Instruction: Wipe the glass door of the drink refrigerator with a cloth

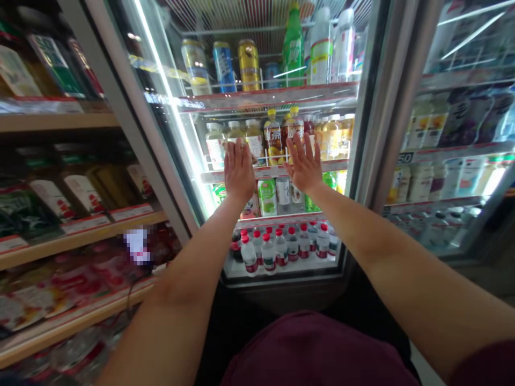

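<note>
Both my arms stretch forward toward a drinks fridge (pixel 362 139) whose left door stands swung open. My left hand (pixel 238 170) is raised flat, fingers together and pointing up, in front of the middle shelf (pixel 265 172). My right hand (pixel 303 163) is beside it, palm forward with the fingers spread. Neither hand holds anything. Just behind the fingertips stand yellow-capped tea bottles (pixel 273 140) and pale juice bottles (pixel 215 143) on that shelf. Whether the hands touch the bottles I cannot tell.
The open glass door (pixel 161 118) angles out to the left. Cans and a green bottle (pixel 293 45) fill the top shelf; red-capped water bottles (pixel 277 247) line the bottom. Wooden shelves of packaged snacks (pixel 72 225) run along the left. A second, closed fridge door (pixel 450 134) is on the right.
</note>
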A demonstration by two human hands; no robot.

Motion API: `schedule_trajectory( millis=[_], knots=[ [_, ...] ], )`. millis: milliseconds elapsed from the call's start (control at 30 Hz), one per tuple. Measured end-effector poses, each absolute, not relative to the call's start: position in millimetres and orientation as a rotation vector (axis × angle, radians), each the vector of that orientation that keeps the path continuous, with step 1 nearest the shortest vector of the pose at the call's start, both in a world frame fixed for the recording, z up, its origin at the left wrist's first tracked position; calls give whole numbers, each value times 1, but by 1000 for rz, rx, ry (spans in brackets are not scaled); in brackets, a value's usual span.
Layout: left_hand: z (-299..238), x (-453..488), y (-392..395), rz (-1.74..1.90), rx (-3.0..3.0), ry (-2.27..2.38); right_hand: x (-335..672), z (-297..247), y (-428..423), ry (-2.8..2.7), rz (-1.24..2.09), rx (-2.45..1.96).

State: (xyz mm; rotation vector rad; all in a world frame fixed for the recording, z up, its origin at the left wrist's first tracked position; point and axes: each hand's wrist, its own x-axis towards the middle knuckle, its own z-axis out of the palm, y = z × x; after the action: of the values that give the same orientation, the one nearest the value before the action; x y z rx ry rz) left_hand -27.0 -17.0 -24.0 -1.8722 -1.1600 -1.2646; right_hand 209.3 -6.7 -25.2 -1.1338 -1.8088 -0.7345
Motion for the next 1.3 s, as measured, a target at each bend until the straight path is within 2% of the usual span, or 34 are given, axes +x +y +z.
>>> schedule_trajectory(
  millis=[200,400,600,800,967,1300],
  knots=[
    [-69,-22,-23,-1174,-1978,-1169,209,-27,-5,-1795,-736,-1089],
    [-39,-35,-15,-1342,-1834,-1187,210,-25,-8,-1814,-729,-1148],
    [-50,-39,-22,-1264,-1926,-1195,209,-24,-13,-1825,-730,-1171],
    [-34,-39,-23,-1308,-1867,-1221,209,-26,-10,-1826,-733,-1193],
    [-48,-39,-26,-1278,-1885,-1242,209,-26,-8,-1832,-738,-1196],
    [-32,-25,-17,-1389,-1928,-1130,186,-29,-15,-1788,-649,-948]
  ],
)
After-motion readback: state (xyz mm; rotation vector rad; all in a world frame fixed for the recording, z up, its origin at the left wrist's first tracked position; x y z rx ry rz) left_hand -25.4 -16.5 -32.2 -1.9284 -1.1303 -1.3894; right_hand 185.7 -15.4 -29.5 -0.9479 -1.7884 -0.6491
